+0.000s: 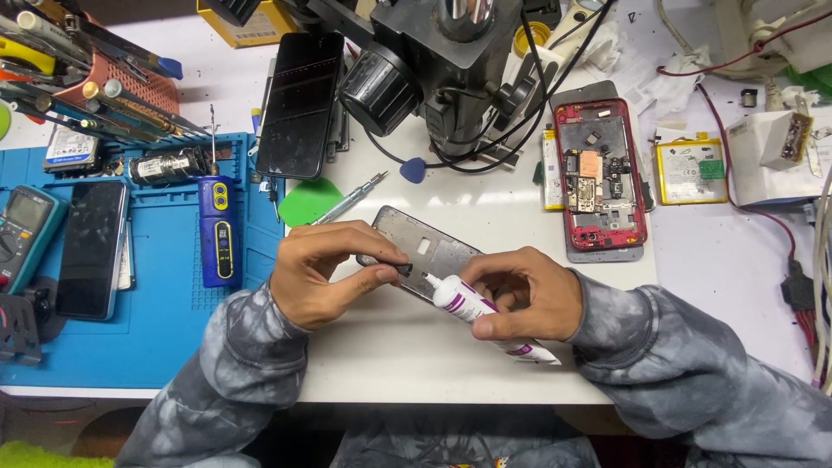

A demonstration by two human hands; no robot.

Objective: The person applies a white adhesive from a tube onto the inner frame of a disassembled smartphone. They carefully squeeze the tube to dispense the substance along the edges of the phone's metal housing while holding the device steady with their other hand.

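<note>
Here, right hand [524, 295] grips a glue tube [472, 312]; left hand [329, 269] pinches its black cap [404, 269].

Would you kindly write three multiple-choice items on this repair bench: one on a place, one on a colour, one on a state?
1. Where does the opened red phone lie?
A. on the blue mat
B. on the white table, right of the microscope
C. in the pink basket

2. What colour is the mat?
A. blue
B. yellow
C. black

3. What does the right hand hold?
A. nothing
B. a screwdriver
C. a white glue tube

Answers: 1 B, it rests on the white table beside the microscope. 2 A, plainly blue. 3 C, fingers wrap the glue tube.
</note>
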